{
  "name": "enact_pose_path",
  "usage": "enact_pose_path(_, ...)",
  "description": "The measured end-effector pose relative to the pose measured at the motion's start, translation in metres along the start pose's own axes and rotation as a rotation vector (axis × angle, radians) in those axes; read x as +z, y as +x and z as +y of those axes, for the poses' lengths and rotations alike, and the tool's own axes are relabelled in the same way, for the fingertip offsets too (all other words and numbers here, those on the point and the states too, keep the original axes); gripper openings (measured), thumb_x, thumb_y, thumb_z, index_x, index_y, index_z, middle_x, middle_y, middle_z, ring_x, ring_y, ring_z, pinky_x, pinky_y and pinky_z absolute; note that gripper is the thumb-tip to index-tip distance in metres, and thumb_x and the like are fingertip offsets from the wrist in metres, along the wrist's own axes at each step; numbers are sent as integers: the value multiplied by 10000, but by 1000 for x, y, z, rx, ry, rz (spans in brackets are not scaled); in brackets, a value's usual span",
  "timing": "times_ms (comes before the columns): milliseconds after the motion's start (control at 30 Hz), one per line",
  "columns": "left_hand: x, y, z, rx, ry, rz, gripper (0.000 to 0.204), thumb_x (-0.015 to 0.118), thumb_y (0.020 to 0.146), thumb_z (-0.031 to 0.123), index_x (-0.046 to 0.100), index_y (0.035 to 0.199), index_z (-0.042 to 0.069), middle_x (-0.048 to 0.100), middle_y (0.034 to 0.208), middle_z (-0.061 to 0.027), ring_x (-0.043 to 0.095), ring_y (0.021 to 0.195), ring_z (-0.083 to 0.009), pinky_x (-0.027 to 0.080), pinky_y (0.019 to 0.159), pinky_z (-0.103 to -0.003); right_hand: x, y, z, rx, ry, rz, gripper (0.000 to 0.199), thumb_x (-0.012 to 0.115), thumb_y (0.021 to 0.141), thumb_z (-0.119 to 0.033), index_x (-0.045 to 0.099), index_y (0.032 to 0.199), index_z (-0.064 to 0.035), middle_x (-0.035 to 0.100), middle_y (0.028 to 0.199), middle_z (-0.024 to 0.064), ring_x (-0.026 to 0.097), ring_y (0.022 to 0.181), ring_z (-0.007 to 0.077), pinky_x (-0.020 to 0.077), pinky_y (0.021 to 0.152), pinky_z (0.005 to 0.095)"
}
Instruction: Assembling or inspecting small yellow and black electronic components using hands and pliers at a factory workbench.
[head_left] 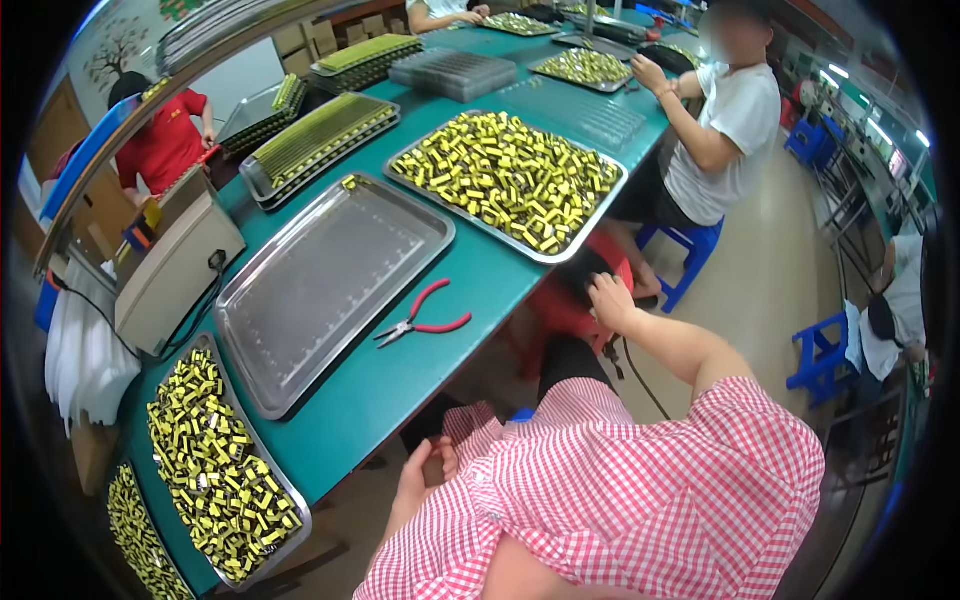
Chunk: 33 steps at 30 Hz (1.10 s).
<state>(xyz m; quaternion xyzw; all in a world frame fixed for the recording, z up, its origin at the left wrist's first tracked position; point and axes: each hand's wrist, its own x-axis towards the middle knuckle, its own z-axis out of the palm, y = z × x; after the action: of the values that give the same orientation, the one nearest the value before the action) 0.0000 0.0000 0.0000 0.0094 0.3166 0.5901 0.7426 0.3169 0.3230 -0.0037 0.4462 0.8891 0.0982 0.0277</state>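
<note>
Red-handled pliers (403, 327) are lying untouched on the table (480, 270) as the left hand (428, 466) is hanging half-curled below its edge and the right hand (610, 300) is hovering, loosely bent, by a red stool (562, 312), holds unclear, work seemingly between steps, any pick-up needing a reach.

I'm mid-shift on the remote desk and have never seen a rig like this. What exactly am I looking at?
There is no robot here, just a person's two bare hands. The single picture comes from a fisheye camera worn on the head, looking down, so straight edges bend.

The left hand is curled near the lap; the right hand is beyond the table's edge, near what looks like a red stool. I see nothing held, though fingers are partly hidden.

On the green table lie red-handled pliers, a nearly bare metal tray and trays heaped with small yellow-and-black parts.
</note>
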Motion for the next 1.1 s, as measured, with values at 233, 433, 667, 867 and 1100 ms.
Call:
enact_pose_path(233, 73, -83, 52, 587, 1164, 225, 60, 570, 739, 20, 562, 794, -3, 520, 659, -10, 462, 579, -84, 362, 527, -217, 49, 18, 9, 23, -25, 113, 401, 661, 602, -176, 575, 953, -4, 503, 1084, 175, 466, 1010, 300, 394, 829, 389)
enact_pose_path(433, 70, -85, 50, 1047, 1270, 215, 88, 560, 710, -35, 556, 790, 2, 540, 683, -42, 486, 591, -102, 373, 543, -214, 39, 16, -8, 37, -116, 2, 196, 526, 714, -165, 633, 838, -58, 540, 960, 112, 505, 899, 251, 409, 748, 369)
enact_pose_path(667, 81, -81, 66, 613, 754, 141, 373, 466, 762, -42, 401, 1129, -27, 563, 734, -84, 477, 585, -103, 396, 553, -212, 53, 20, -11, 131, -113, -101, 204, 488, 744, -178, 649, 832, -91, 550, 958, 105, 509, 913, 249, 393, 752, 398)
enact_pose_path(867, 84, -82, 65, 602, 751, 195, 332, 448, 761, -39, 443, 1093, -35, 586, 730, -92, 475, 573, -94, 385, 533, -201, 49, 37, -15, 104, -128, -28, 249, 591, 680, -333, 653, 754, -104, 591, 797, 84, 544, 787, 238, 373, 704, 400)
enact_pose_path(1100, 78, -79, 61, 702, 688, 272, 283, 433, 715, -34, 467, 995, -58, 585, 676, -150, 473, 499, -138, 393, 464, -223, 2, 109, -3, 221, 71, -296, 390, 488, 794, -385, 615, 1036, -106, 606, 1038, 133, 572, 962, 288, 348, 801, 582)
